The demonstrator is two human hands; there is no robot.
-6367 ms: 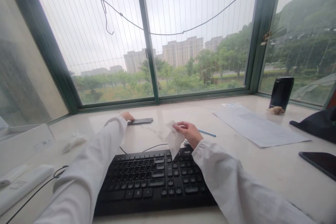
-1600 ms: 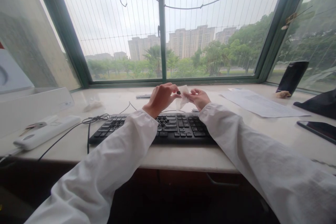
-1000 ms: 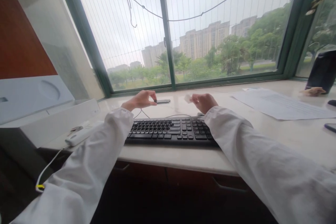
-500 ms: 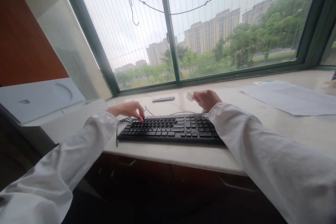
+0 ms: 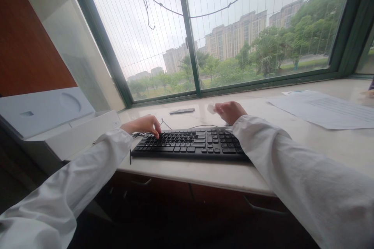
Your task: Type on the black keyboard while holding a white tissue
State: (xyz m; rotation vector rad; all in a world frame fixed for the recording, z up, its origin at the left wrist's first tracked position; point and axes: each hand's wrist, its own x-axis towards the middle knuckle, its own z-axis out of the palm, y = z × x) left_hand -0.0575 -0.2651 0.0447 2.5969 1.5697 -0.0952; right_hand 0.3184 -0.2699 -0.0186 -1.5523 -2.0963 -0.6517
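A black keyboard [image 5: 191, 144] lies on the pale stone sill [image 5: 204, 173] below the window. My left hand [image 5: 145, 125] rests at the keyboard's upper left corner, its fingers curled down onto the keys there. My right hand [image 5: 229, 111] hovers just behind the keyboard's right end, closed on a small crumpled white tissue [image 5: 210, 107]. Both arms wear white sleeves. A thin dark flat object [image 5: 182, 111] lies on the sill behind the keyboard, apart from both hands.
A black cable [image 5: 166, 125] runs behind the keyboard's left end. Printed paper sheets [image 5: 324, 109] lie at the right. A white box with its lid raised [image 5: 43, 118] stands at the left. Green window frames [image 5: 189, 35] close the back; drawers sit under the sill.
My left hand left the thin dark object, came back to the keyboard's left corner and settled onto the keys. My right hand keeps the tissue and has barely moved.
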